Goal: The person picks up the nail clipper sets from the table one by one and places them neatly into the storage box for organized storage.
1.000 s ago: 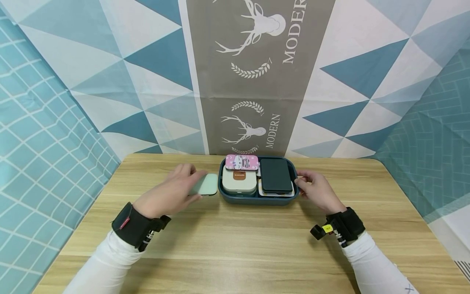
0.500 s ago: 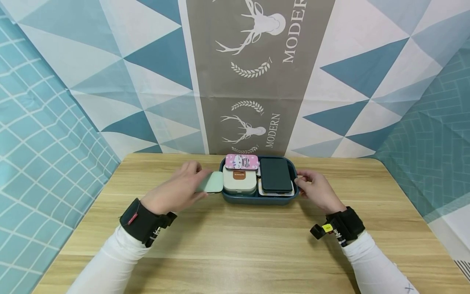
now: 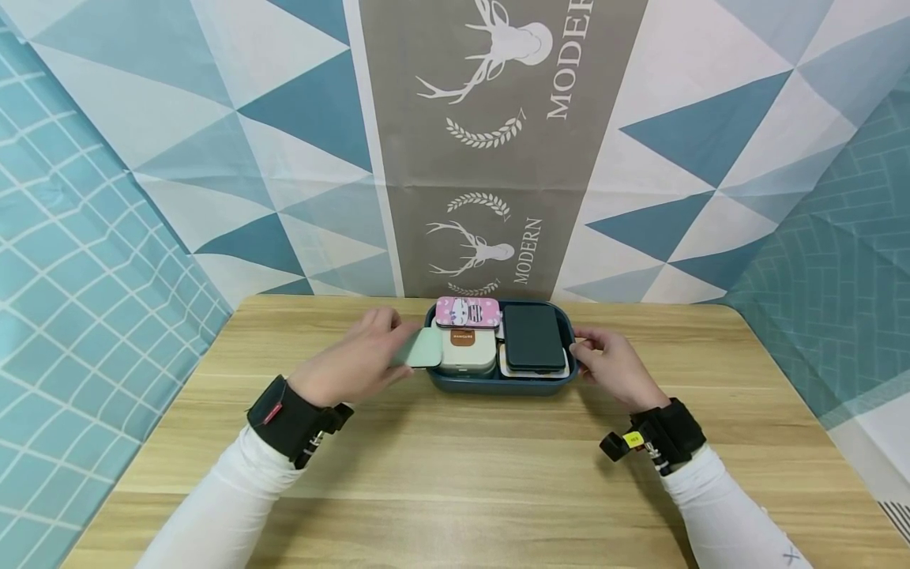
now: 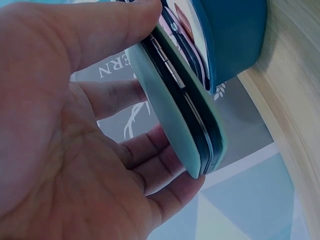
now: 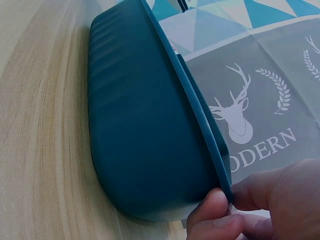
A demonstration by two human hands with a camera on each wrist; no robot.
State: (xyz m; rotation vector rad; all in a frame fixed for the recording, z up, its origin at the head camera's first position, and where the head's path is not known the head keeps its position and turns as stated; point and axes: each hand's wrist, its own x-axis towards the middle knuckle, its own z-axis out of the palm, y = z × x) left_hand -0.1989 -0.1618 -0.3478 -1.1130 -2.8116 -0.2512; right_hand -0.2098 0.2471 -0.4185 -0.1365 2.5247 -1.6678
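Observation:
My left hand [image 3: 359,356] holds a mint green hinged case [image 3: 426,349] between thumb and fingers. The case's metal hinge [image 4: 167,62] faces the left wrist camera. It overlaps the left end of a dark blue storage basket [image 3: 505,387] in the head view. Thumb and fingers of my right hand [image 3: 614,369] pinch the basket's right rim [image 5: 200,115]. In the basket's left part lie a cream case [image 3: 476,352] with a brown label and a pink cartoon-printed tin [image 3: 468,314]. A dark flat case [image 3: 533,338] sits on white-edged items in the right part.
The basket stands near the back edge of a wooden table [image 3: 483,474]. Behind it rises a patterned cloth [image 3: 483,174] with deer heads and triangles. Tiled-print cloth [image 3: 71,276] hangs at the left side.
My left hand has moved right with the mint green case, from beside the basket to over its left end. The right hand has stayed at the rim.

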